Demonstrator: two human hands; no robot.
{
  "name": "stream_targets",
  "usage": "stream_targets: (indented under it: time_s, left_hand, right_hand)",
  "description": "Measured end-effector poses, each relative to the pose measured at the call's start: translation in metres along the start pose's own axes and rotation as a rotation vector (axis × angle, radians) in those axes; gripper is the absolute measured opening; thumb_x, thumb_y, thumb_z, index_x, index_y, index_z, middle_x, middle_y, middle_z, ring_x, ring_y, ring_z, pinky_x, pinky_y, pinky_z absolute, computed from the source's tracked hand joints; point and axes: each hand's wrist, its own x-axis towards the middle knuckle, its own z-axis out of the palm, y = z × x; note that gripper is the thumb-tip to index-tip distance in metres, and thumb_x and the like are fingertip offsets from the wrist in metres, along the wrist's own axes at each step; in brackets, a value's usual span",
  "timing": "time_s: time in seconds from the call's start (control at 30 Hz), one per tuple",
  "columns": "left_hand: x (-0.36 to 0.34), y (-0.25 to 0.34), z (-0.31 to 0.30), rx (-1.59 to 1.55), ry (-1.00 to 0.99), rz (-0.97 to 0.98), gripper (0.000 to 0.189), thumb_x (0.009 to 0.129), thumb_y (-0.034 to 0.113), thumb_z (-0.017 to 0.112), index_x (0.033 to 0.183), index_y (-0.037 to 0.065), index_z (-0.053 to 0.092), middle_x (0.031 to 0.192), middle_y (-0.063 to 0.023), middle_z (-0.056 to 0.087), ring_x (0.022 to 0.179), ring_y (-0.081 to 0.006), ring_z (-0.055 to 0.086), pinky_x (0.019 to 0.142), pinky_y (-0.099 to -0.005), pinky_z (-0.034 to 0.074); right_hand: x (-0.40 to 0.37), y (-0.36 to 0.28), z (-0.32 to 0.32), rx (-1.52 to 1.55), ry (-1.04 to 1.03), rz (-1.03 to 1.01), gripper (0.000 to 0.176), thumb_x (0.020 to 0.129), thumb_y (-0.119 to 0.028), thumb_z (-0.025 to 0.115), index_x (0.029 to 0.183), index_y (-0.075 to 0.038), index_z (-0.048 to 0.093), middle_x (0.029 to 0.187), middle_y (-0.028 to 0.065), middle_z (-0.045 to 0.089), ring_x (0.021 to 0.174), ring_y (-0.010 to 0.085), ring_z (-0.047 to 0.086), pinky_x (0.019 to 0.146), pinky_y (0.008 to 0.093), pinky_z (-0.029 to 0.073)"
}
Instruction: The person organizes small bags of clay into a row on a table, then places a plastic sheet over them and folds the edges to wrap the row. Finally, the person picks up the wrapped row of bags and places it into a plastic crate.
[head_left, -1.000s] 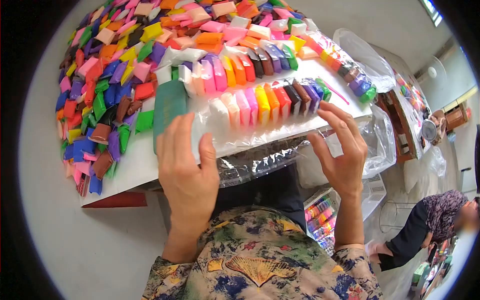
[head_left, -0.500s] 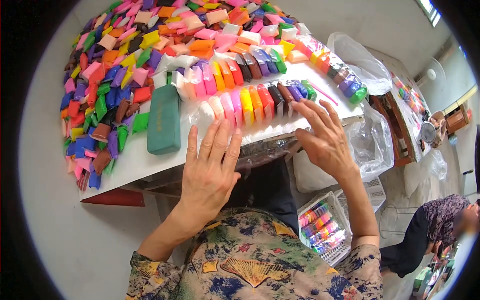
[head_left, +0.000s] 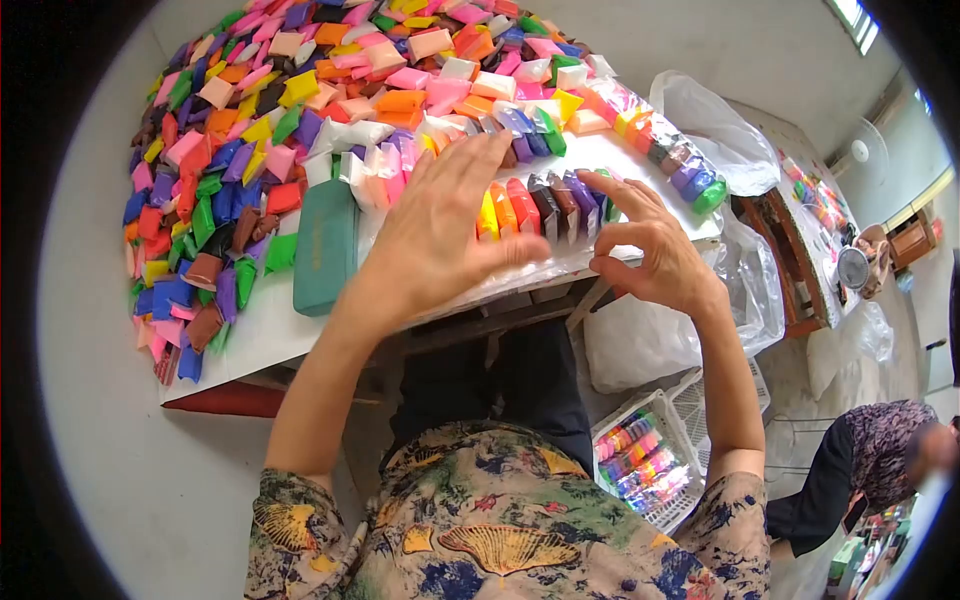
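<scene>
A front row of small wrapped packets [head_left: 524, 207], running from yellow through red, brown and purple, stands on edge on clear plastic film [head_left: 540, 268] near the table's front edge. My left hand [head_left: 425, 235] is open above the left part of this row, hiding its pale and pink packets. Its fingers reach toward the back row [head_left: 520, 135], and the thumb points right. At the front row's right end is my right hand [head_left: 655, 255], index finger stretched along the purple and green packets. Its thumb and another finger curve toward each other with a gap between.
A green box [head_left: 325, 250] stands left of the rows. Loose colourful packets [head_left: 300, 90] cover the table's back and left. Another bagged row [head_left: 660, 140] lies at right, near plastic bags [head_left: 715, 130]. Below is a white basket [head_left: 680, 500] of packed rows. A person [head_left: 880, 455] bends at far right.
My left hand has moved up and forward from the table edge to over the rows. My right hand has turned, its thumb and fingers curling in at the row's right end.
</scene>
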Motion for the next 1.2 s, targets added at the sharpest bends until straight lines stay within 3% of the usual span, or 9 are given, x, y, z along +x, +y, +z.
stream_targets:
  time_s: [0.23, 0.33, 0.43, 0.63, 0.73, 0.83, 0.93, 1.03, 1.2]
  left_hand:
    - [-0.006, 0.0, 0.006, -0.127, -0.286, -0.006, 0.084, 0.084, 0.058, 0.069, 0.138, -0.003, 0.051, 0.146, -0.0244, 0.046, 0.138, -0.0381, 0.042, 0.113, -0.0447, 0.035]
    - [-0.014, 0.006, -0.006, -0.098, -0.271, 0.037, 0.082, 0.083, 0.059, 0.069, 0.136, -0.001, 0.053, 0.145, -0.0234, 0.047, 0.136, -0.0385, 0.043, 0.113, -0.0442, 0.036]
    - [-0.012, 0.019, -0.026, -0.069, -0.376, -0.006, 0.076, 0.082, 0.054, 0.073, 0.133, 0.001, 0.056, 0.143, -0.0214, 0.05, 0.134, -0.038, 0.046, 0.111, -0.0441, 0.038]
    - [-0.01, 0.001, -0.012, -0.063, -0.243, 0.075, 0.035, 0.084, 0.017, 0.072, 0.113, 0.0, 0.064, 0.123, -0.0184, 0.063, 0.119, -0.0364, 0.057, 0.101, -0.0423, 0.046]
    - [-0.004, -0.001, -0.016, -0.083, -0.306, 0.037, 0.019, 0.085, 0.008, 0.066, 0.101, -0.002, 0.065, 0.116, -0.0165, 0.067, 0.111, -0.0355, 0.062, 0.094, -0.0404, 0.05]
    - [-0.006, -0.001, -0.013, -0.109, -0.226, 0.013, 0.012, 0.085, 0.006, 0.065, 0.093, -0.003, 0.064, 0.116, -0.015, 0.067, 0.105, -0.035, 0.064, 0.09, -0.0403, 0.052]
    - [-0.011, -0.006, 0.001, -0.113, -0.026, 0.127, 0.011, 0.086, 0.006, 0.065, 0.091, -0.003, 0.064, 0.116, -0.0154, 0.067, 0.104, -0.0351, 0.064, 0.089, -0.0413, 0.051]
    - [-0.009, -0.009, 0.0, -0.122, -0.057, 0.197, 0.01, 0.086, 0.007, 0.065, 0.089, -0.003, 0.063, 0.118, -0.0154, 0.067, 0.102, -0.0348, 0.063, 0.089, -0.0406, 0.051]
    - [-0.007, -0.011, -0.004, -0.152, -0.148, 0.106, 0.01, 0.087, 0.007, 0.065, 0.09, -0.002, 0.063, 0.111, -0.0147, 0.067, 0.1, -0.0327, 0.063, 0.086, -0.0404, 0.05]
  right_hand:
    - [0.005, 0.002, -0.004, -0.004, 0.003, 0.037, 0.005, 0.079, -0.011, 0.073, 0.082, -0.008, 0.071, 0.131, 0.0105, 0.063, 0.122, 0.0258, 0.057, 0.115, 0.0543, 0.028]
    - [0.009, 0.005, -0.003, 0.011, 0.027, 0.056, 0.003, 0.083, -0.011, 0.071, 0.083, -0.008, 0.071, 0.122, 0.0088, 0.068, 0.114, 0.0247, 0.063, 0.115, 0.0548, 0.028]
    - [0.011, 0.006, -0.003, -0.002, 0.043, 0.074, 0.003, 0.084, -0.011, 0.072, 0.084, -0.008, 0.071, 0.115, 0.0054, 0.072, 0.111, 0.0225, 0.066, 0.115, 0.0539, 0.029]
    - [0.015, 0.009, -0.002, -0.032, 0.061, 0.081, 0.006, 0.088, -0.013, 0.071, 0.089, -0.008, 0.07, 0.109, 0.0034, 0.074, 0.107, 0.0215, 0.068, 0.114, 0.0534, 0.032]
    - [0.016, 0.013, 0.002, -0.021, 0.08, 0.089, 0.008, 0.091, -0.015, 0.066, 0.092, -0.008, 0.071, 0.106, 0.0051, 0.074, 0.102, 0.023, 0.068, 0.112, 0.0532, 0.033]
    - [0.017, 0.013, 0.001, -0.01, 0.08, 0.096, 0.01, 0.092, -0.015, 0.065, 0.093, -0.007, 0.07, 0.105, 0.0061, 0.073, 0.098, 0.0241, 0.068, 0.111, 0.0527, 0.034]
    - [0.018, 0.01, -0.003, -0.012, 0.055, 0.086, 0.01, 0.091, -0.015, 0.065, 0.091, -0.006, 0.07, 0.108, 0.0068, 0.072, 0.1, 0.0248, 0.067, 0.11, 0.0516, 0.035]
    - [0.019, 0.012, -0.003, 0.009, 0.067, 0.048, 0.01, 0.09, -0.015, 0.066, 0.09, -0.005, 0.069, 0.111, 0.0077, 0.071, 0.102, 0.0259, 0.065, 0.106, 0.0484, 0.038]
    - [0.02, 0.016, -0.001, 0.108, 0.073, 0.052, 0.01, 0.088, -0.013, 0.067, 0.088, -0.002, 0.068, 0.106, 0.0087, 0.07, 0.101, 0.0281, 0.063, 0.095, 0.0417, 0.045]
